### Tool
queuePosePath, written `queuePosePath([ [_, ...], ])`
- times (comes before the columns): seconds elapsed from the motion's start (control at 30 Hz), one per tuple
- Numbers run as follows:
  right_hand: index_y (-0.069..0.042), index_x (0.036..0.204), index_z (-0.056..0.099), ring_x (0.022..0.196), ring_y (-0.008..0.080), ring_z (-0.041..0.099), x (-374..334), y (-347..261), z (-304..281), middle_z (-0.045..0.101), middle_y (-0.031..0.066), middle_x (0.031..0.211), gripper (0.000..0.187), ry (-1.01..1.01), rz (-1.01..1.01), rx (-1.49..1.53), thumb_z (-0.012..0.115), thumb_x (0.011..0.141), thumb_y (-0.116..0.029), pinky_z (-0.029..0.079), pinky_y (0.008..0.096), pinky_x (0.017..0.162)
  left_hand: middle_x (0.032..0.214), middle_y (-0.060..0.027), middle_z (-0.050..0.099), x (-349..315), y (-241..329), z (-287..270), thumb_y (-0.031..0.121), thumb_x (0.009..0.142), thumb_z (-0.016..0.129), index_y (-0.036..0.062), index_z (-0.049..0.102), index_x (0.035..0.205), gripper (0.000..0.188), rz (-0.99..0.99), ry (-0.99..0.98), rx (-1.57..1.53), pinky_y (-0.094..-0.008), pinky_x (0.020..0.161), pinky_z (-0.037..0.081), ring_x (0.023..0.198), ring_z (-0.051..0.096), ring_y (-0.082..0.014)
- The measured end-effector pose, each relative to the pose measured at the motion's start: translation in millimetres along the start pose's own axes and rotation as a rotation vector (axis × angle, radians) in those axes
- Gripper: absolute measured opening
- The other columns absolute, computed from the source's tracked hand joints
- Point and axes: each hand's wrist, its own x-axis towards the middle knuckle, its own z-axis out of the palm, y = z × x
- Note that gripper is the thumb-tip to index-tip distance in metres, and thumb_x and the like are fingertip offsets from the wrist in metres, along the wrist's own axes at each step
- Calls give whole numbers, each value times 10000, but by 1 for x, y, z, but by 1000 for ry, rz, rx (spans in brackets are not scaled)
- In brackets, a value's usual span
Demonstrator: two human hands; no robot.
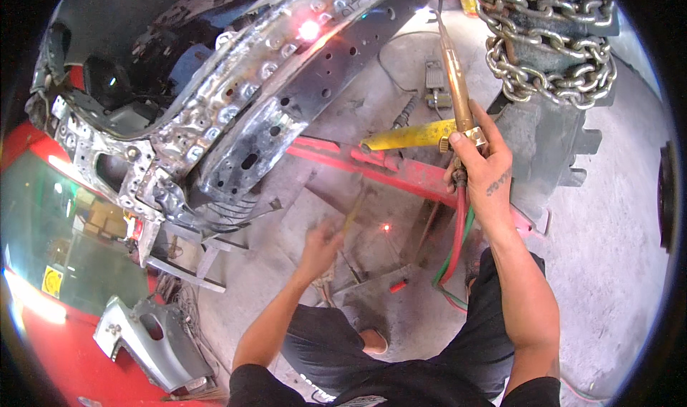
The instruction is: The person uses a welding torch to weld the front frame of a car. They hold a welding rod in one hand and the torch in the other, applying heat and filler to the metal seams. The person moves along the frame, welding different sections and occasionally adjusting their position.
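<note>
My right hand [488, 174] is closed round a brass gas torch [455, 81], thumb and fingers by its valve knobs. The torch points up and away, its thin tip near the far end of a bare metal car rail [311, 85]. From its lower end trail a red hose [452, 260] and a green hose [438, 272]. My left hand [322, 249] is low in the middle, below the rail, slightly blurred. Its fingers are closed on a thin yellowish rod [352, 212] slanting upward. On the scorched metal above the rail, a spot [309, 30] glows bright red.
A heavy chain [551, 42] hangs over a dark metal post at right. Beneath the torch run a yellow tube [408, 135] and a red beam [343, 160]. A grey fender panel [154, 346] lies at lower left beside a red car body [64, 364].
</note>
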Motion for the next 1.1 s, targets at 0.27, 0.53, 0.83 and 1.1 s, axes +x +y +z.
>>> queuePosePath([
  [0.27,2,1529,440,515,129,596,4,-3,-11,654,59,842,618,6,-20,-24,647,966,-146,468,289,465,873,-162,624,103,185,-73,115,986,630,208,597,1449,474,693,490,821,-456,681,520,764,652,-361],
  [0.53,-7,1534,435,505,132,599,5,-4,-8,629,55,826,608,19,-21,29,640,980,-153,466,287,462,928,-162,647,171,202,-122,234,1032,566,252,590,1443,412,580,556,1119,-530,728,541,828,675,-411],
  [0.83,-8,1546,412,494,140,597,8,-1,-14,645,73,848,605,13,-16,76,614,1008,-198,460,285,448,960,-155,678,160,208,-107,234,993,632,120,611,1347,372,690,556,1033,-516,739,540,832,683,-416],
  [1.1,-5,1538,422,499,139,599,8,0,-10,647,81,861,592,12,-32,68,598,1019,-230,458,284,446,957,-223,701,160,222,-127,202,957,688,83,575,1345,421,490,385,866,-556,811,508,913,658,-502],
])
